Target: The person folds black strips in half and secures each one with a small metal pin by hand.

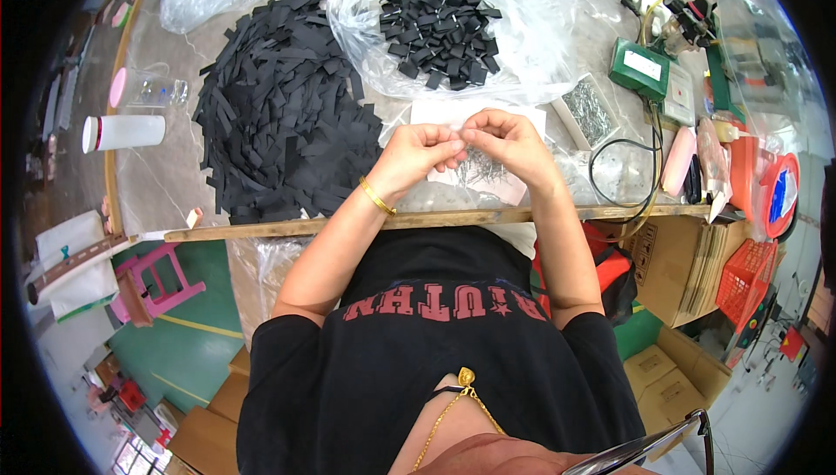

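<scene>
My left hand (420,154) and my right hand (508,146) meet above the table's front edge, fingertips pinched together. Whatever lies between the fingertips is too small to make out. Under them, on white paper (428,115), lies a loose pile of thin metal pins (481,170). Left of my hands spreads a big heap of flat black fabric strips (279,109). Beyond them, a clear plastic bag (366,57) lies opened out, with a pile of small folded black pieces (440,35) on it. To the right, a small box (568,122) holds more metal pins (592,114).
A white bottle (131,133) and a clear pink-lidded jar (148,89) lie at the left. At the right stand a green box (638,68) with a black cable (601,148), a pink roll (678,161) and a red basket (746,276). A wooden strip (331,225) edges the table.
</scene>
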The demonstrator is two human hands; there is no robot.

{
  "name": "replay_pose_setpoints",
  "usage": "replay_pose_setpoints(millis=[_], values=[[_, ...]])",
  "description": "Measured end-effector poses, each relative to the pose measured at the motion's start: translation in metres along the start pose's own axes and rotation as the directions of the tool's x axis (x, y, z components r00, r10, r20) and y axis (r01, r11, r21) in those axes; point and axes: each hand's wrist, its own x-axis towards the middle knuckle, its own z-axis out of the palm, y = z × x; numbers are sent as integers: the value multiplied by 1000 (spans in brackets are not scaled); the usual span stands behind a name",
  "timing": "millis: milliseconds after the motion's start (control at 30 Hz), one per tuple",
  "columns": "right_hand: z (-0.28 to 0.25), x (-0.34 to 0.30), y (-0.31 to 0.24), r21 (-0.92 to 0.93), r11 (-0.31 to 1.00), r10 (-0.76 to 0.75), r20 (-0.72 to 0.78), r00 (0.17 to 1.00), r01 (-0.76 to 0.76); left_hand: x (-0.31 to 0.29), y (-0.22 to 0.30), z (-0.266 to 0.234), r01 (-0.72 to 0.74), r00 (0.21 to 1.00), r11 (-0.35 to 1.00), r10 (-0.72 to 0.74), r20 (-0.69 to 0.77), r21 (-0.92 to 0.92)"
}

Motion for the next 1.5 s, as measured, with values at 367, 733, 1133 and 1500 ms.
replay_pose_setpoints(millis=[367, 733, 1133, 1500], values=[[6, 7, 0, 91, 996, 5, -184, 983, 12, 2, 9, -1, 19, 1000, 995, -16, -26, 93], [3, 25, -4, -877, 213, -416, 318, 852, 431, -6, -12, -26, -44, 915, 788, 278, -291, 614], [31, 61, -9, -703, -282, -134, 703, 699, 653, -13, 1, -32, 26, 907, 759, 256, -335, 651], [15, 55, -11, -770, -88, -259, 630, 732, 632, -15, -6, -25, -41, 911, 905, 208, -356, 424]])
